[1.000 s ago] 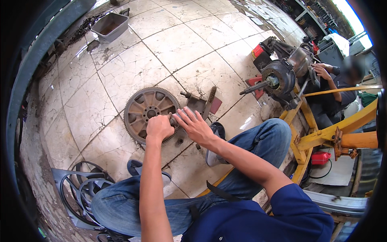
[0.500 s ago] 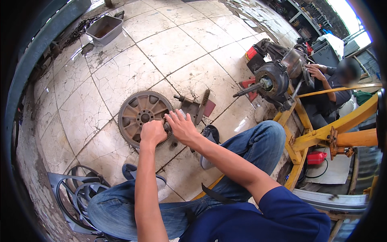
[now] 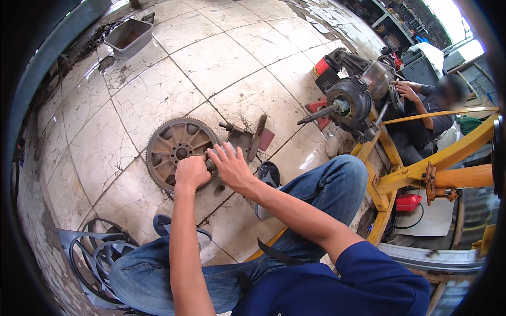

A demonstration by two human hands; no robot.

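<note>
A toothed flywheel (image 3: 163,166) lies flat on the tiles before me. Over its right edge, my left hand (image 3: 192,171) is closed round one end of a greyish, roughly cylindrical metal part (image 3: 210,163). My right hand (image 3: 233,169) lies over the other end of this part, its fingers stretched out and slightly spread. The palms and fingers hide much of the part, so its exact kind cannot be made out. Just beyond my right hand are a dark metal block with a stub (image 3: 240,138), a long worn flat bar (image 3: 258,138) and a dark red sheet (image 3: 266,140).
A small round metal piece (image 3: 221,187) lies near my right foot. A grey basin (image 3: 128,40) stands far left, fan shrouds (image 3: 105,253) near left. At right, a person works beside an axle assembly (image 3: 350,100) near a yellow steel frame (image 3: 403,179).
The whole view has shifted slightly, so the scene sits a little further left. Both hands stay on the metal part, with barely any change in their pose.
</note>
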